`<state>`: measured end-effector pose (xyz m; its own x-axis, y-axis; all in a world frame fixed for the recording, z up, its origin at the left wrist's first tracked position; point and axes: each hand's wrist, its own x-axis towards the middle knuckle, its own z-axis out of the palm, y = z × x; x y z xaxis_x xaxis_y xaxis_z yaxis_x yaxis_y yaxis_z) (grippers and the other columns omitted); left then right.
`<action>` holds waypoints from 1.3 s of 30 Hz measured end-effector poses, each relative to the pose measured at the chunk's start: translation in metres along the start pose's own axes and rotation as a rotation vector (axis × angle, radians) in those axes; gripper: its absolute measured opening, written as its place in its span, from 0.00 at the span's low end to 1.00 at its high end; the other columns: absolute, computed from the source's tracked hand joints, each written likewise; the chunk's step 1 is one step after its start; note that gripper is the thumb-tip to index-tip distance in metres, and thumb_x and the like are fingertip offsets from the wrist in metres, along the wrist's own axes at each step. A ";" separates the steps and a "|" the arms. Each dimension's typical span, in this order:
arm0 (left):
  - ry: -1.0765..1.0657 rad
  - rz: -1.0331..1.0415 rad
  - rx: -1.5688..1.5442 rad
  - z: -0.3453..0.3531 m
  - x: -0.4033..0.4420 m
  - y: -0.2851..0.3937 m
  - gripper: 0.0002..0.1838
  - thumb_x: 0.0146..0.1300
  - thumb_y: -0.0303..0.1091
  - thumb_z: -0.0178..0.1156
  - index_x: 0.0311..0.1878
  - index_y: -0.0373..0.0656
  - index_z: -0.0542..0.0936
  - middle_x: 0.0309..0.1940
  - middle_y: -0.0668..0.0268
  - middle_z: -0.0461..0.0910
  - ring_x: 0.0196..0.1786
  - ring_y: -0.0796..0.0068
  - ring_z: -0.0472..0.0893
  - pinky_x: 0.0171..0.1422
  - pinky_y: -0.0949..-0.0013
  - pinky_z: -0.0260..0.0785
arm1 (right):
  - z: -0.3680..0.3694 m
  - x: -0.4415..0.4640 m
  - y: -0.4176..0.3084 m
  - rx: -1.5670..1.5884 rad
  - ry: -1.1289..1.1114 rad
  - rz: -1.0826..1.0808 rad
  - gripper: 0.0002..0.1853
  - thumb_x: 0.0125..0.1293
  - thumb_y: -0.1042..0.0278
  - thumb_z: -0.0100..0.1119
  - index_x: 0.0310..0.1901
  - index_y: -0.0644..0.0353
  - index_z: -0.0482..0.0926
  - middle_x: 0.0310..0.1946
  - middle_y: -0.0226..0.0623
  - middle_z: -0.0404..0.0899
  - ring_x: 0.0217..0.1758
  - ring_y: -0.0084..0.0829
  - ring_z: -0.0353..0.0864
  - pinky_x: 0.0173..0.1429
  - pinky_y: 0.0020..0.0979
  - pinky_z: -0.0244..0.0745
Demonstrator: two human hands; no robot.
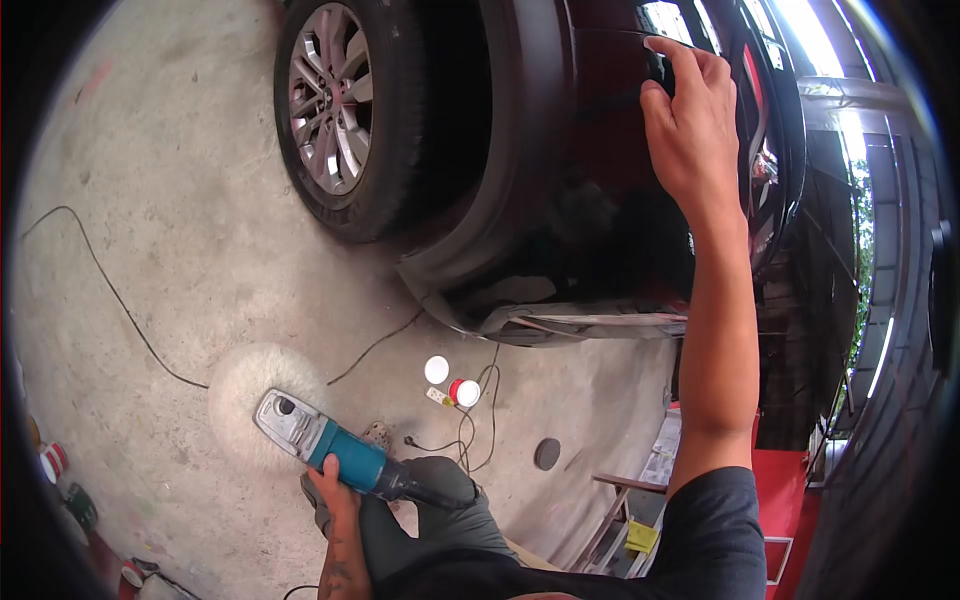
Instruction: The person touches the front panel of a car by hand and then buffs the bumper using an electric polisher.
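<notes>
My left hand point(336, 488) is wrapped around the teal body of a polisher point(345, 455), held low by my knees. A fluffy white wool pad point(235, 410) is fitted on its silver head, facing the floor side. My right hand point(695, 125) is raised to the glossy dark body of a car point(590, 220), its index fingertip at a panel seam. The thumb stands apart from that finger and the other fingers are bent. Nothing shows in this hand.
A car wheel point(335, 100) stands at the upper left. On the concrete floor lie a power strip point(438, 397), a red-and-white tub point(464, 392), a white lid point(437, 370), a dark round pad point(547, 454) and loose cables point(490, 420). A shelf point(625, 520) with a yellow item stands lower right.
</notes>
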<state>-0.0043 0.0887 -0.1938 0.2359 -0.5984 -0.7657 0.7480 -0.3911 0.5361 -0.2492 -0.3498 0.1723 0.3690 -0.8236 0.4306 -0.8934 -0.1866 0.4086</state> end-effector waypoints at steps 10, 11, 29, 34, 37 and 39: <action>-0.055 -0.003 -0.084 -0.015 0.019 -0.002 0.33 0.62 0.42 0.68 0.65 0.39 0.67 0.54 0.55 0.75 0.52 0.61 0.80 0.58 0.56 0.77 | 0.002 0.000 -0.030 -0.185 -0.065 -0.119 0.18 0.68 0.64 0.55 0.59 0.42 0.79 0.57 0.38 0.74 0.61 0.42 0.74 0.58 0.44 0.76; -0.071 -0.002 -0.081 -0.014 0.019 0.000 0.34 0.62 0.43 0.68 0.65 0.39 0.67 0.54 0.55 0.75 0.53 0.61 0.79 0.58 0.56 0.77 | 0.000 0.002 -0.032 -0.194 -0.080 -0.136 0.18 0.68 0.65 0.55 0.58 0.42 0.79 0.57 0.37 0.74 0.61 0.42 0.75 0.57 0.43 0.77; -0.014 0.013 -0.038 -0.021 0.027 -0.022 0.35 0.63 0.50 0.65 0.67 0.40 0.66 0.55 0.55 0.75 0.53 0.60 0.80 0.57 0.54 0.77 | -0.015 0.006 -0.033 -0.342 -0.134 -0.289 0.16 0.66 0.68 0.56 0.54 0.40 0.81 0.55 0.32 0.75 0.58 0.39 0.77 0.54 0.41 0.79; -0.017 0.014 -0.033 -0.024 0.028 -0.022 0.35 0.63 0.50 0.65 0.66 0.39 0.66 0.53 0.55 0.76 0.51 0.60 0.81 0.56 0.55 0.78 | -0.022 -0.003 -0.039 -0.306 -0.126 -0.290 0.16 0.63 0.70 0.58 0.52 0.42 0.83 0.54 0.32 0.75 0.56 0.38 0.77 0.54 0.40 0.79; -0.040 0.024 -0.047 -0.028 0.027 -0.023 0.35 0.63 0.49 0.66 0.66 0.39 0.66 0.51 0.56 0.77 0.49 0.60 0.82 0.54 0.56 0.79 | -0.020 -0.014 -0.027 -0.307 -0.090 -0.397 0.15 0.60 0.69 0.63 0.49 0.48 0.85 0.53 0.36 0.76 0.55 0.40 0.78 0.53 0.40 0.79; -0.046 0.033 -0.058 -0.029 0.030 -0.025 0.34 0.64 0.49 0.66 0.66 0.39 0.66 0.50 0.55 0.78 0.47 0.60 0.83 0.53 0.56 0.80 | -0.026 -0.019 -0.031 -0.291 -0.084 -0.420 0.15 0.57 0.70 0.65 0.47 0.46 0.85 0.52 0.33 0.76 0.54 0.38 0.78 0.50 0.37 0.80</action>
<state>0.0022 0.1005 -0.2403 0.2329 -0.6426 -0.7300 0.7751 -0.3307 0.5384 -0.2223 -0.3147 0.1724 0.6479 -0.7521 0.1206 -0.5600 -0.3631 0.7447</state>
